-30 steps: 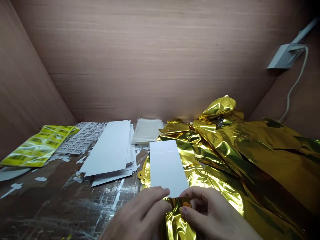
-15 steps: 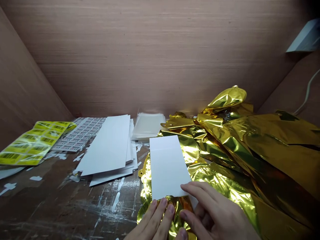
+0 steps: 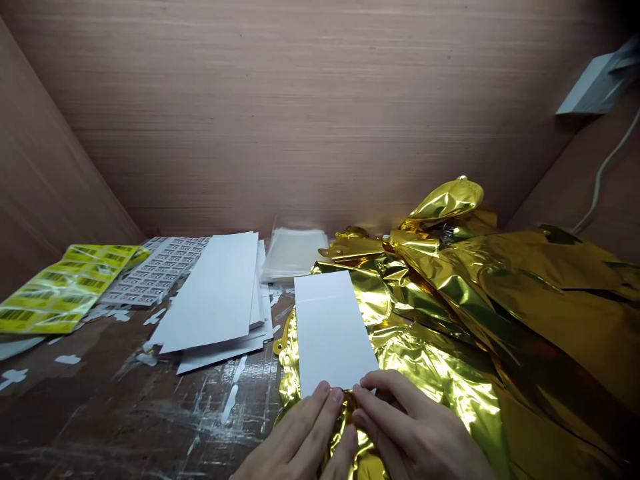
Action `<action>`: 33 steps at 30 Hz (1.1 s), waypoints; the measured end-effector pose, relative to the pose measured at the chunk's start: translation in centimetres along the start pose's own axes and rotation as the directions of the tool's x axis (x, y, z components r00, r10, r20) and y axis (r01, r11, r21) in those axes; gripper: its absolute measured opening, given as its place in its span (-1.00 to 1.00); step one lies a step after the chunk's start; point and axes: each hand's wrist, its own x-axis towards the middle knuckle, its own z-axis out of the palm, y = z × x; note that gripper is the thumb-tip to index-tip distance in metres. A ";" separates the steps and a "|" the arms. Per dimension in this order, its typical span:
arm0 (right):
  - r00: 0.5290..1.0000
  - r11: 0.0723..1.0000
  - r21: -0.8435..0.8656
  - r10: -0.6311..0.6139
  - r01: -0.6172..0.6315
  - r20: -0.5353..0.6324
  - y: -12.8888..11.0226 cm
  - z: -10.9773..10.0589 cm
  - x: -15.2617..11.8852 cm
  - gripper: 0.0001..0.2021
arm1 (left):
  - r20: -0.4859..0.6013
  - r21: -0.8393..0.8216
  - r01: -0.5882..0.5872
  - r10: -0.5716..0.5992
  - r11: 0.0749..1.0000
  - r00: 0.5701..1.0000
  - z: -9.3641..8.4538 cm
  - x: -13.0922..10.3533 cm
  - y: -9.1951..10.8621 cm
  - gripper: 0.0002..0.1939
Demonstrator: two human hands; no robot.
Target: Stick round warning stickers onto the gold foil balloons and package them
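A white card (image 3: 330, 333) lies on a crumpled gold foil balloon (image 3: 289, 373), with foil bunched up at the card's lower edge. There, my left hand (image 3: 300, 437) holds the foil, fingers close together and tips on the card's edge. My right hand (image 3: 415, 427) has its fingers bent in a pinch at the card's lower right corner, with foil between the hands. Part of the foil under the fingers is hidden.
On the left stand a stack of white cards (image 3: 210, 293), sheets of small printed labels (image 3: 160, 270) and yellow barcode stickers (image 3: 65, 287). Clear plastic sleeves (image 3: 296, 253) lie at the back. More gold foil balloons (image 3: 540, 320) fill the right side. White scraps dot the dark table (image 3: 140, 413).
Both hands have moved up to the card's lower edge. My right hand's fingers have drawn left and together, from spread to pinched. The view has shifted slightly.
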 end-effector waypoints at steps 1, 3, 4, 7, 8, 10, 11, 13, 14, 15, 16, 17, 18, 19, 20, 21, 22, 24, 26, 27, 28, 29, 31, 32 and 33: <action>1.000 1.000 -0.011 -0.004 0.004 0.002 0.0 0.1 0.0 -0.75 | 0.002 0.007 0.013 -0.013 1.000 1.000 0.0 0.3 0.0 -0.59; 1.000 1.000 -0.023 -0.016 0.016 0.016 -0.1 0.3 0.2 -0.72 | 0.014 0.022 0.007 -0.007 1.000 1.000 0.1 0.9 -0.1 -0.62; 0.999 0.999 -0.024 -0.030 0.030 0.022 -0.2 0.4 0.3 -0.71 | 0.018 0.030 -0.004 0.003 1.000 1.000 0.1 1.1 -0.1 -0.62; 0.996 0.997 -0.019 -0.071 0.072 0.045 -0.4 0.3 0.6 -0.70 | -0.006 0.061 -0.024 0.025 0.998 1.000 0.3 1.2 0.0 -0.62; 0.996 0.997 -0.014 -0.074 0.075 0.057 -0.4 0.3 0.7 -0.72 | -0.023 0.065 -0.028 0.029 0.998 0.999 0.3 1.1 0.1 -0.61; 0.994 0.997 -0.004 -0.070 0.071 0.083 -0.5 0.2 0.9 -0.72 | -0.039 0.052 -0.036 0.038 0.998 0.999 0.3 0.7 0.3 -0.58; 0.993 0.998 0.001 -0.069 0.069 0.093 -0.6 0.2 0.9 -0.70 | -0.046 0.042 -0.045 0.047 0.998 0.998 0.3 0.5 0.3 -0.55; 0.992 0.998 0.009 -0.061 0.060 0.108 -0.6 0.2 1.0 -0.67 | -0.047 0.033 -0.063 0.064 0.998 0.997 0.3 0.2 0.4 -0.51; 0.992 0.999 0.009 -0.052 0.051 0.114 -0.7 0.2 1.1 -0.66 | -0.047 0.033 -0.069 0.071 0.997 0.996 0.4 0.1 0.4 -0.51; 0.992 0.999 0.009 -0.042 0.041 0.119 -0.7 0.1 1.2 -0.65 | -0.049 0.038 -0.072 0.074 0.997 0.996 0.4 0.1 0.4 -0.51; 0.991 1.000 0.006 -0.030 0.030 0.127 -0.8 0.0 1.3 -0.64 | -0.044 0.044 -0.076 0.078 0.996 0.996 0.4 0.1 0.4 -0.52; 0.990 1.000 0.003 -0.018 0.018 0.141 -1.0 -0.2 1.4 -0.63 | -0.032 0.051 -0.081 0.082 0.995 0.996 0.3 0.2 0.4 -0.52; 0.989 1.000 -0.002 -0.004 0.005 0.151 -1.1 -0.5 1.5 -0.62 | -0.019 0.058 -0.089 0.090 0.994 0.996 0.3 0.3 0.4 -0.53; 0.989 1.000 -0.009 0.003 -0.002 0.147 -1.3 -0.9 1.6 -0.63 | -0.013 0.070 -0.100 0.102 0.993 0.995 0.2 0.4 0.4 -0.54; 0.991 1.000 -0.013 0.011 -0.009 0.137 -1.4 -1.3 1.6 -0.65 | -0.006 0.083 -0.111 0.112 0.990 0.994 0.2 0.5 0.4 -0.55; 0.992 1.000 -0.014 0.026 -0.025 0.122 -1.5 -1.9 1.6 -0.68 | -0.003 0.094 -0.119 0.120 0.988 0.993 0.1 0.6 0.4 -0.55; 0.991 0.999 -0.004 0.046 -0.046 0.127 -1.6 -2.4 1.6 -0.72 | -0.006 0.100 -0.121 0.122 0.988 0.993 0.0 0.6 0.4 -0.55; 0.975 0.996 0.040 0.068 -0.078 0.211 -1.7 -3.3 1.5 -0.79 | -0.018 0.107 -0.114 0.117 0.988 0.993 -0.1 0.7 0.4 -0.54; 0.935 0.992 0.099 0.039 -0.079 0.353 -1.6 -3.8 1.6 -0.82 | -0.018 0.102 -0.121 0.124 0.987 0.992 -0.1 0.7 0.4 -0.53; 0.914 0.990 0.125 0.015 -0.072 0.404 -1.6 -3.9 1.6 -0.82 | -0.017 0.103 -0.126 0.129 0.987 0.992 0.0 0.7 0.4 -0.54; 0.901 0.987 0.142 0.001 -0.070 0.434 -1.5 -3.9 1.7 -0.82 | -0.009 0.104 -0.130 0.132 0.986 0.991 0.1 0.6 0.4 -0.55; 0.895 0.986 0.149 0.004 -0.078 0.445 -1.4 -3.9 1.8 -0.82 | -0.002 0.104 -0.132 0.133 0.986 0.991 0.2 0.5 0.5 -0.56; 0.889 0.982 0.147 0.040 -0.120 0.456 -1.4 -3.8 1.9 -0.82 | 0.001 0.107 -0.118 0.118 0.987 0.993 0.4 0.4 0.6 -0.56; 0.890 0.980 0.140 0.061 -0.138 0.453 -1.4 -3.9 2.0 -0.81 | 0.000 0.110 -0.112 0.112 0.988 0.994 0.5 0.4 0.6 -0.55; 0.890 0.980 0.133 0.076 -0.150 0.449 -1.5 -4.0 2.0 -0.81 | -0.004 0.109 -0.110 0.111 0.988 0.994 0.6 0.3 0.7 -0.55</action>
